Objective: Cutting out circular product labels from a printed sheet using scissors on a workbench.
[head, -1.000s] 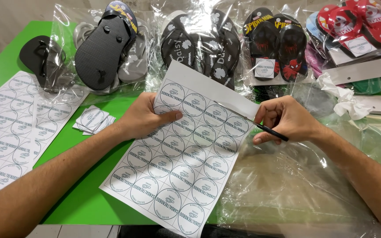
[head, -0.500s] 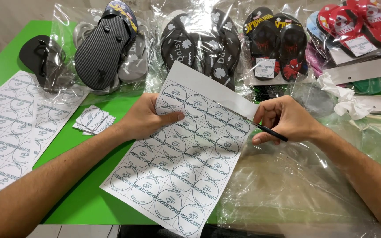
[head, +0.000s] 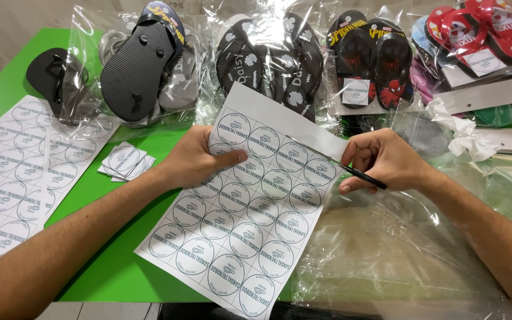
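Note:
My left hand point(head: 194, 159) pinches the left edge of a white sheet point(head: 244, 207) printed with a grid of round labels, thumb lying on top. My right hand point(head: 380, 161) is closed around black-handled scissors point(head: 333, 163), whose thin blades run up-left across the sheet's upper right part, just under its blank top strip. The sheet lies tilted over the green table point(head: 120, 261) and reaches the near edge.
A small stack of cut square labels point(head: 127, 161) sits left of my left hand. Another label sheet point(head: 13, 178) lies at far left. Bagged flip-flops point(head: 143, 65) line the back. Clear plastic bags point(head: 398, 255) and crumpled white paper point(head: 463, 136) lie at right.
Both hands and the sheet stay nearly where they were; the scissors keep the same line across the top of the sheet.

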